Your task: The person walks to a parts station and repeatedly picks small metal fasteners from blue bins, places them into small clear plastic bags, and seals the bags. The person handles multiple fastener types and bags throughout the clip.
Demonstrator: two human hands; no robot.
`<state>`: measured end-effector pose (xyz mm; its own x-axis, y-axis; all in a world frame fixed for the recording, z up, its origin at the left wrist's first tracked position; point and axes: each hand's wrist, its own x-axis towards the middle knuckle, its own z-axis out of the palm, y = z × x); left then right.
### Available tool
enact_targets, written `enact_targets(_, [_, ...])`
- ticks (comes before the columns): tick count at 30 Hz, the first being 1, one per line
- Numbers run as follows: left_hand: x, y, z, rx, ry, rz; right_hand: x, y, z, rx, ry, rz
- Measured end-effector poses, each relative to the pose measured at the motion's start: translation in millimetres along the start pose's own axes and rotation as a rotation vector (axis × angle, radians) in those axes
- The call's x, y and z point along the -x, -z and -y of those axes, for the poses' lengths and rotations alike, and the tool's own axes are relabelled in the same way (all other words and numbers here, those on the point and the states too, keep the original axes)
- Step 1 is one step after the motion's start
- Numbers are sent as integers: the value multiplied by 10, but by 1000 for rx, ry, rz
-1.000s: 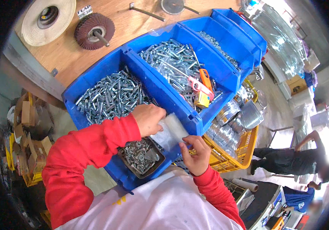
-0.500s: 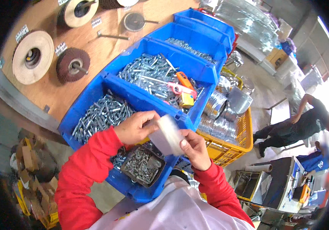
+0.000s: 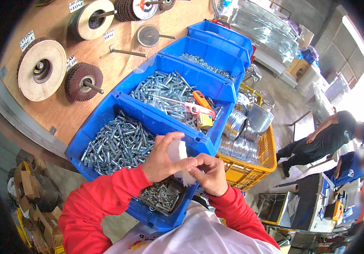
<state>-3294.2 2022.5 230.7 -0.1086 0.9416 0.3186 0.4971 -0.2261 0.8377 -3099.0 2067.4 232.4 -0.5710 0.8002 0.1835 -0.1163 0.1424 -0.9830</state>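
Observation:
My left hand (image 3: 165,158) and my right hand (image 3: 209,173) meet close to my chest, both pinching a small clear plastic bag (image 3: 181,160). They hover over the front rim of a blue bin of silver bolts (image 3: 118,144). Just below the hands a smaller dark tray of nuts and short bolts (image 3: 161,197) sits in a blue bin. Red sleeves cover both forearms. What the bag contains is hidden by my fingers.
More blue bins of bolts (image 3: 169,91) run away to the upper right, one holding an orange cutter (image 3: 202,101). A yellow crate of metal lids (image 3: 249,144) stands to the right. Grinding wheels (image 3: 42,70) hang on a wooden board. Two people (image 3: 330,135) stand at the far right.
My hands have drawn closer together and the bag is now bunched up small between the fingers. My head has tipped up, so the bins sit lower in view.

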Motion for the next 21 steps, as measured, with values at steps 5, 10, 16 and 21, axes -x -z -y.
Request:
enact_targets(5, [-70,113,-38,-7,6,169,-12,-4,-70,-279,-124,105])
enact_targets(10, [-46,85,-59,37,-19,124,62,48,-63,-215,-207,77])
enact_targets(16, [-49,50,-50,-90,-64,77,135,84,70,297,-8,45])
enact_targets(21, [-47,51,-52,-9,-9,99,91,121,16,17,-190,59])
